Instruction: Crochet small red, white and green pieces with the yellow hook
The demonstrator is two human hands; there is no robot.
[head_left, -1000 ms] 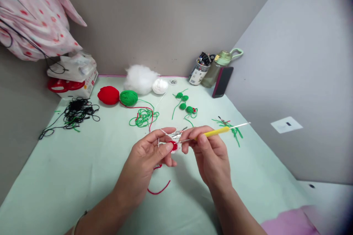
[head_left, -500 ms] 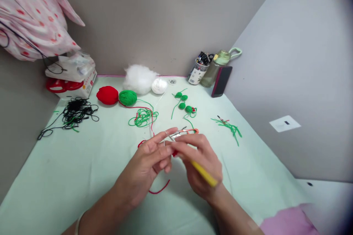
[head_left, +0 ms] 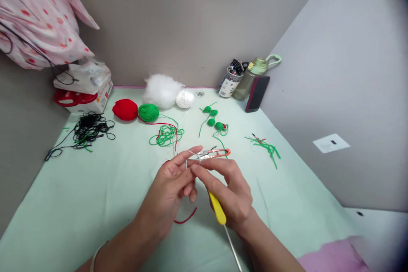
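My left hand (head_left: pixel 174 185) pinches with thumb and fingers, and white yarn (head_left: pixel 186 164) runs over its raised index finger. My right hand (head_left: pixel 231 191) is closed on a crochet hook (head_left: pixel 218 210) with a yellow handle; a thin metal shaft sticks out of its lower end. The fingertips of both hands meet, and the work between them is mostly hidden. A red yarn tail (head_left: pixel 186 217) hangs below my left hand. Just beyond the fingertips lie thread snips (head_left: pixel 223 152) with an orange handle.
Balls of red yarn (head_left: pixel 125 109), green yarn (head_left: pixel 148 112) and white yarn (head_left: pixel 185 99) stand at the back beside white stuffing (head_left: pixel 162 91). Small green crocheted balls (head_left: pixel 211 122) lie ahead. Tangled black cord (head_left: pixel 89 129) is left; green scraps (head_left: pixel 267 148) and a phone (head_left: pixel 257 94) are right.
The yellow handle has swung from pointing down-right to steeper and nearer me, showing its metal shaft. My right fingers have shifted slightly left, and the red piece between the hands is now covered.
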